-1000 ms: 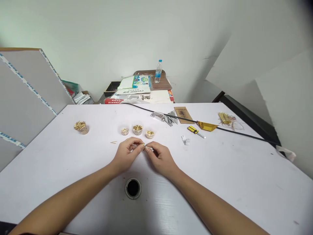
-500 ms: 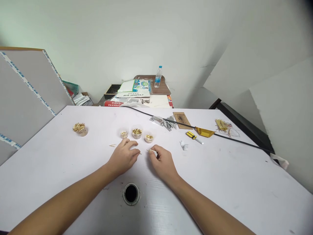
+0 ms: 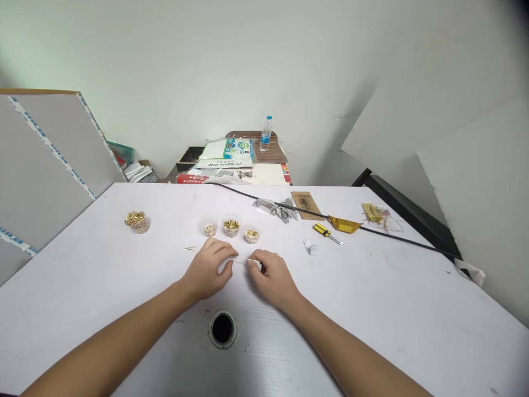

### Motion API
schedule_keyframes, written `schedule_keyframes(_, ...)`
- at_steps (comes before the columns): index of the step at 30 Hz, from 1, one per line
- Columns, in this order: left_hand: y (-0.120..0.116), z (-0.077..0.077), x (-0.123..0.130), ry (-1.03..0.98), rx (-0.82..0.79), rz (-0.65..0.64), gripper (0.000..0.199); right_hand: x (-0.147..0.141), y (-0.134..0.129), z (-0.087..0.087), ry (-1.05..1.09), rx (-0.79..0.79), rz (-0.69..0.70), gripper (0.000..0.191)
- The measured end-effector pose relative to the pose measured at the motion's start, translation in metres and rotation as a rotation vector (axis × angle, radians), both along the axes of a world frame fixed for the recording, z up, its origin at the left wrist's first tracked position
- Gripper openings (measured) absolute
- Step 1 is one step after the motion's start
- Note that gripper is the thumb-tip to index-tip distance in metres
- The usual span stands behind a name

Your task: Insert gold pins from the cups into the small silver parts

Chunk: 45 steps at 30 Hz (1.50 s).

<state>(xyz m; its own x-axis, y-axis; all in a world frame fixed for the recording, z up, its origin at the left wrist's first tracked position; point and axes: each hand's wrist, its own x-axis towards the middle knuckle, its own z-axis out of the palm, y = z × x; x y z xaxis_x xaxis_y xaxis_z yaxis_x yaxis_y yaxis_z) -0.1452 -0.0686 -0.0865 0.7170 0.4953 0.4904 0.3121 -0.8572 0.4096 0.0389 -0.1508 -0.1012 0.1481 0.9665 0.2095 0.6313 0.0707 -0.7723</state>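
My left hand (image 3: pixel 210 268) is over the white table, its thumb and forefinger apart with nothing visibly gripped. My right hand (image 3: pixel 273 275) is closed in a pinch on a thin pin (image 3: pixel 244 261), whose tip points left into the gap between my hands. Something small and white shows at the right fingertips; its kind is unclear. Just beyond my hands stand three small clear cups of gold-coloured metal parts: a left cup (image 3: pixel 210 229), a middle cup (image 3: pixel 231 228) and a right cup (image 3: pixel 252 236). Two loose thin pins (image 3: pixel 190 248) lie left of my left hand.
A cup of longer gold pins (image 3: pixel 137 221) stands far left. A round black hole (image 3: pixel 222 329) is near me. To the right lie a yellow screwdriver (image 3: pixel 328 233), crumpled paper (image 3: pixel 309 247), a brown board (image 3: pixel 306 205) and a black cable (image 3: pixel 405 236). A bottle (image 3: pixel 265 134) stands behind.
My left thumb and forefinger have parted from the small pin they pinched. My right hand keeps its pinch, with a thin pin now reaching further left. The view has tilted slightly.
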Motion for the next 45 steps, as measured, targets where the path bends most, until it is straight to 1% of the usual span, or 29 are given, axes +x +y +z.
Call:
schedule_keyframes(2,0.002,-0.003,0.000,0.022,-0.023,0.010,0.021,0.001,0.000,0.001,0.052,-0.014,-0.022,0.024)
schedule_keyframes(4,0.004,-0.007,0.001,0.084,-0.043,0.018,0.021,0.001,0.001,0.001,0.085,-0.017,-0.049,0.023)
schedule_keyframes(8,0.005,-0.012,0.007,0.214,-0.070,0.028,0.016,0.001,0.001,0.000,0.044,-0.003,-0.050,0.020)
schedule_keyframes(11,0.002,-0.012,0.012,0.295,-0.003,0.033,0.023,0.001,0.001,-0.001,0.025,0.002,-0.018,0.020)
schedule_keyframes(14,0.000,-0.012,0.014,0.363,0.042,0.046,0.024,0.002,0.001,-0.001,0.030,0.003,0.003,0.020)
schedule_keyframes(16,0.000,-0.009,0.013,0.333,-0.041,0.065,0.022,0.003,0.001,-0.001,0.036,0.005,0.002,0.021)
schedule_keyframes(20,-0.002,0.003,0.011,0.092,-0.418,0.162,0.017,0.003,0.000,0.000,0.061,0.025,0.040,0.020)
schedule_keyframes(22,-0.004,0.008,0.011,-0.002,-0.542,0.202,0.018,0.003,0.000,0.000,0.063,0.044,0.085,0.021)
schedule_keyframes(24,-0.006,0.011,0.012,-0.056,-0.608,0.212,0.018,0.002,-0.001,0.000,0.051,0.061,0.123,0.021)
schedule_keyframes(27,-0.008,0.008,0.014,-0.129,-0.676,0.192,0.019,0.002,-0.002,0.000,0.041,0.068,0.142,0.021)
schedule_keyframes(31,-0.008,0.002,0.014,-0.249,-0.767,0.112,0.035,0.002,-0.001,0.001,0.061,0.058,0.133,0.022)
schedule_keyframes(32,-0.008,0.002,0.014,-0.258,-0.791,0.104,0.036,0.002,-0.001,0.001,0.068,0.058,0.127,0.022)
schedule_keyframes(36,-0.008,0.002,0.014,-0.319,-0.908,0.108,0.028,0.001,-0.001,0.001,0.079,0.061,0.105,0.023)
schedule_keyframes(40,-0.007,0.002,0.015,-0.380,-0.891,0.064,0.025,0.001,-0.001,0.001,0.072,0.065,0.113,0.021)
schedule_keyframes(41,-0.006,0.001,0.015,-0.376,-0.916,0.046,0.026,0.001,-0.001,0.001,0.077,0.069,0.115,0.021)
schedule_keyframes(45,-0.005,-0.001,0.016,-0.350,-1.152,-0.001,0.034,0.002,-0.001,0.002,0.137,0.106,0.155,0.022)
